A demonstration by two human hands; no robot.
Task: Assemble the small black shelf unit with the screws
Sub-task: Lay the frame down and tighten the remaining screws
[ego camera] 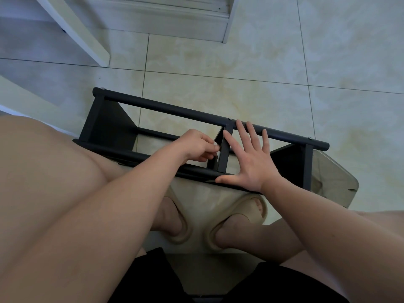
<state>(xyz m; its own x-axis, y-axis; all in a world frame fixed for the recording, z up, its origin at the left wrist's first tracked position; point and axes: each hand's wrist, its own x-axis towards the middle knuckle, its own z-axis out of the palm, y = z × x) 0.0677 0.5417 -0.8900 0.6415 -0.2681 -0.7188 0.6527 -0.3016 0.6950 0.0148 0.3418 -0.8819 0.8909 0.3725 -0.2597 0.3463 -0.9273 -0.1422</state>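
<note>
Glossy cream floor tiles (240,62) everywhere, with a white furniture leg (83,33) and a pale cabinet base (164,20) up at the far side. The small black shelf unit (105,123) lies on its side on the floor, right in front of the seated person's knees and just beyond their feet in beige slides (251,206).

Two long round rods run its length. The far rod (164,106) shows three silver screw heads (230,118), one at each end and one in the middle. The near rod (131,153) passes under both forearms.

The left hand (194,147) is curled up against the middle divider panel (224,158). Its grip is closed tight, thumb and forefinger pinching a small pale bit (216,146), honestly too tiny to say whether it's a screw.

The right hand (251,162) is spread flat and holds nothing. The thumb presses on the near rod, the fingertips reach the far rod, and the forefinger lies along the divider.

Some clear plastic wrap (334,178) sits by the unit's right end panel.
</note>
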